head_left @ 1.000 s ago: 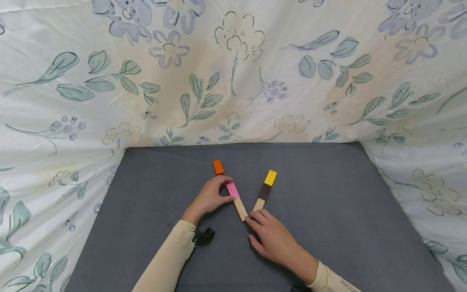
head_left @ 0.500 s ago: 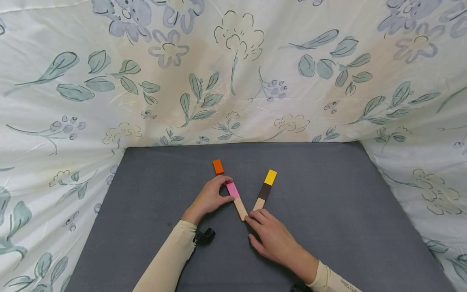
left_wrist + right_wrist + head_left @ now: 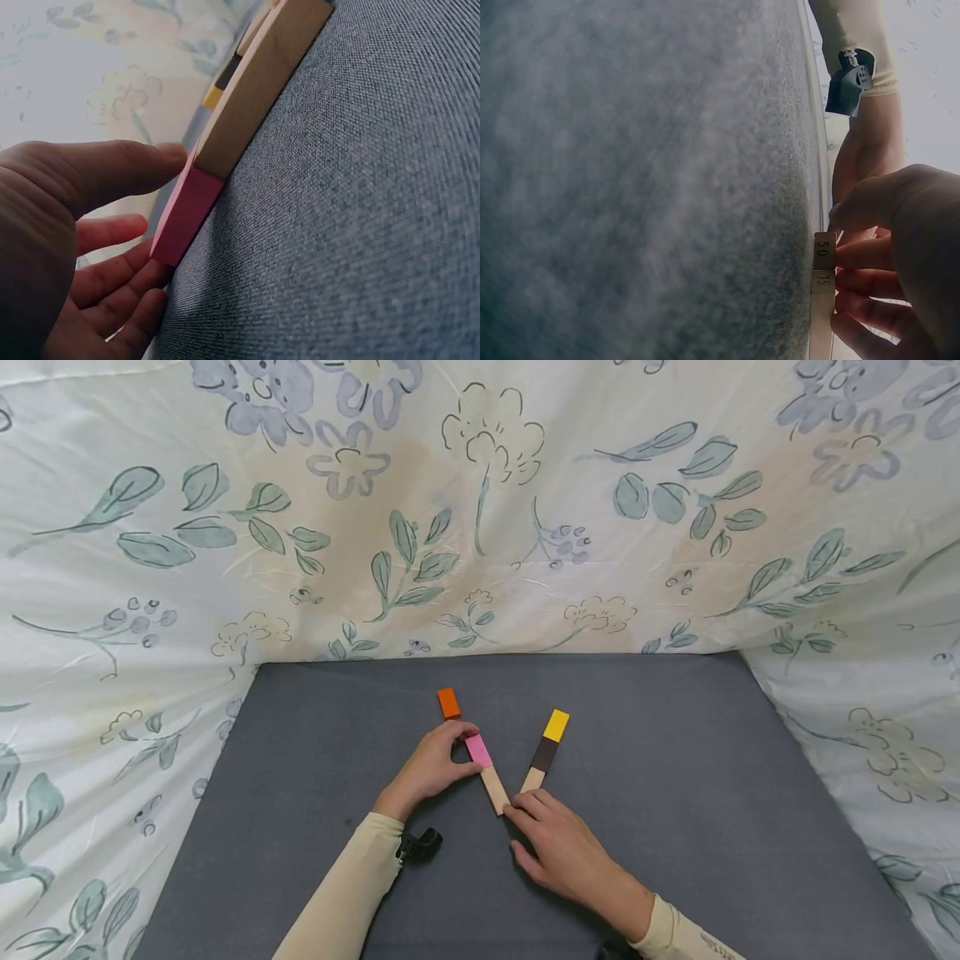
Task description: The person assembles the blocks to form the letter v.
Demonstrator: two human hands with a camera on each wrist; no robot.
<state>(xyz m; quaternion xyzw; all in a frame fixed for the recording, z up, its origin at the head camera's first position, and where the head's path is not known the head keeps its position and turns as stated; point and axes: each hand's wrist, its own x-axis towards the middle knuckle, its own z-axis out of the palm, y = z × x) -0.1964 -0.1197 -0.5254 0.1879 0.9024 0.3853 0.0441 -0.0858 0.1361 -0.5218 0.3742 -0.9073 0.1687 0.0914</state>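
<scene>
On the grey cloth, two rows of blocks converge in a V toward me. My left hand (image 3: 431,767) pinches a pink block (image 3: 477,750) lengthwise, thumb at its near end and fingers at its far end. Against that block lies a plain wooden block (image 3: 495,790), end to end. The other row has a yellow block (image 3: 557,725), a dark brown block (image 3: 544,754) and a second plain wooden block (image 3: 532,780), partly hidden. My right hand (image 3: 566,852) rests its fingertips on the near ends of the wooden blocks, thumb apart. Printed block ends (image 3: 824,251) show under its fingers.
An orange block (image 3: 448,703) lies beyond my left fingers; whether it touches the pink one is hidden. The grey cloth (image 3: 675,777) reaches a floral curtain (image 3: 487,568) at the back and sides. A black wrist device (image 3: 420,846) sits at my left cuff.
</scene>
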